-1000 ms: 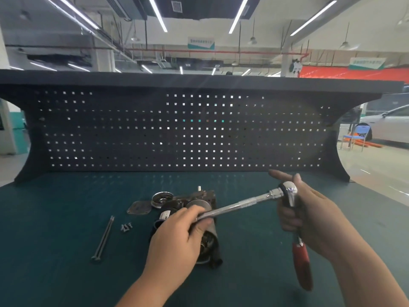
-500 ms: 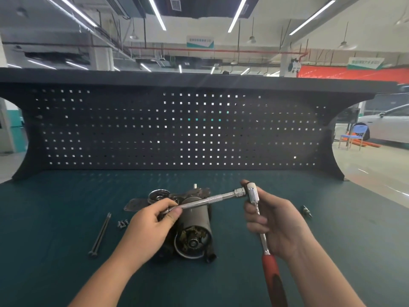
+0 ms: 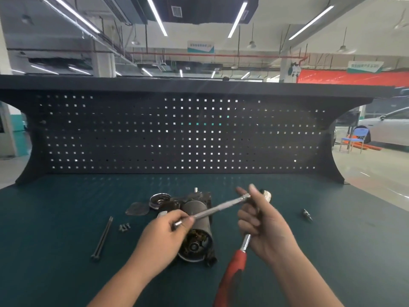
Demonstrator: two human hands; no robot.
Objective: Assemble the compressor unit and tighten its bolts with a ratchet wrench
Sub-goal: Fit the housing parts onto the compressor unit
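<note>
Hands [image 3: 162, 237] on ratchet wrench [image 3: 234, 260]; ext. bar [image 3: 218, 209]

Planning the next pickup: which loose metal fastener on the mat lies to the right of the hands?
The small stubby bit, alone right of the right hand. The long bolts and small screws lie left.

The hanging ceiling signs [image 3: 200, 46] carry lettering too blurred to read.

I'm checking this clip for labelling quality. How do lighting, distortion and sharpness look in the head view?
Head view: bright ceiling strip lights flare faintly across the dark pegboard; wide-angle distortion bows the bench top and pegboard edges; the ratchet wrench, left hand and right hand are slightly soft; the small screws are too blurred for detail.
</note>
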